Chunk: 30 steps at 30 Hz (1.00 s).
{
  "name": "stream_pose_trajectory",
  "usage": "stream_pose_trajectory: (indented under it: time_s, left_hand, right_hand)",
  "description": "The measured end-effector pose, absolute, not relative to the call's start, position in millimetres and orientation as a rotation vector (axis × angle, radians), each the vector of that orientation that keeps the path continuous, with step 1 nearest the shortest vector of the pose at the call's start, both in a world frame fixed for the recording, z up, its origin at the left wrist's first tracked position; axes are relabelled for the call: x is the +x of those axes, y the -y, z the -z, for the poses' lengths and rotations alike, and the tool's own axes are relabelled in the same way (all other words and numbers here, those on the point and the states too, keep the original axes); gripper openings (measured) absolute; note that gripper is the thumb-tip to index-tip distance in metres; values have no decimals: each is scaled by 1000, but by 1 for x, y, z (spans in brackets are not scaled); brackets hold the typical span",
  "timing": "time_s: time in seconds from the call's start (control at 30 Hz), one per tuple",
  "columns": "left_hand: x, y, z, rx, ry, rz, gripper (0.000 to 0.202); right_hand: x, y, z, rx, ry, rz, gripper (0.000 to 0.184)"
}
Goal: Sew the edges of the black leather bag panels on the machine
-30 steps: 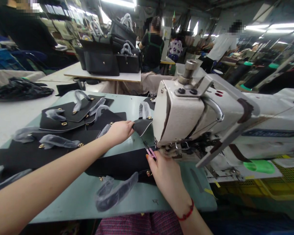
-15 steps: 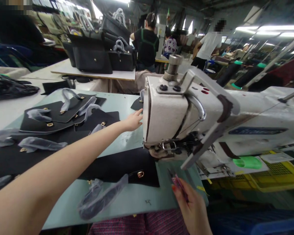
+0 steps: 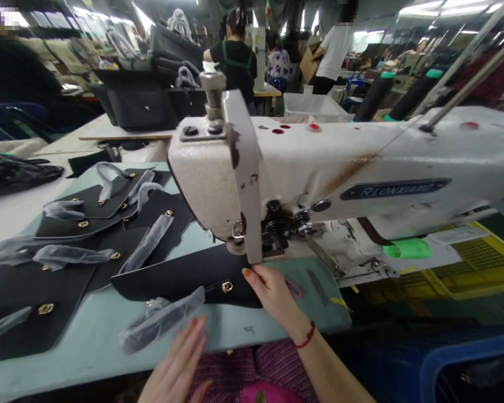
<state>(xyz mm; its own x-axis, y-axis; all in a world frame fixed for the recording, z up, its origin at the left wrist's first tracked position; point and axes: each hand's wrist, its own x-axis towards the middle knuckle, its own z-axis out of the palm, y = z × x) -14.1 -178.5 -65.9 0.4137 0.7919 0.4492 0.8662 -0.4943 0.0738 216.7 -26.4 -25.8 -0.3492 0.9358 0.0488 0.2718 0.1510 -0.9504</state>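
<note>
Head view, landmark item: white, paint-chipped sewing machine with a blue nameplate. Directly below its head, and partly under it: one black, leather-like panel, long and flat, bearing a gold-toned metal clasp and a curved handle wrapped in cloudy plastic film; the film presumably guards the handle from scuffs. Right hand, at the panel's right end, just below the machine's grey lever: thumb on or against the panel, probably to steady it; whether the fingers pinch it cannot be told. Left hand, nearer the wearer than the machine: blurred, fingers extended and palm holding nothing, just beside the wrapped handle. Pink-handled scissors, below the machine, partly hidden behind the right hand, seemingly kept within easy reach. Pale green tabletop, in front of the machine, supporting the panel. Further black panels with wrapped handles, left of the machine, overlapping, probably so that many fit there.
</note>
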Motion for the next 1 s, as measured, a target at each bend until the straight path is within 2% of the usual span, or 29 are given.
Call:
stream_pose_trajectory:
  time_s: [0.07, 0.17, 0.3, 0.4, 0.73, 1.0]
  left_hand:
    - [-16, 149, 81, -2301, 1685, 643, 80]
    - [-22, 94, 68, -2304, 1740, 698, 84]
    - [-27, 54, 33, -2414, 1479, 709, 64]
    - [-28, 49, 23, -2454, 1312, 700, 48]
    - [-24, 48, 24, -2610, 1195, 971, 25]
    - [-22, 40, 14, -2604, 1358, 1061, 25]
  right_hand:
    - [208, 27, 28, -1152, 1627, -1305, 47]
    - [200, 33, 33, -1131, 1484, -1403, 46]
    - [196, 39, 35, -1161, 1416, -1414, 46]
    - [194, 41, 32, -1211, 1406, -1375, 48]
    - [195, 40, 27, -1259, 1418, -1364, 49]
    - [194, 26, 24, -1263, 1378, -1442, 50]
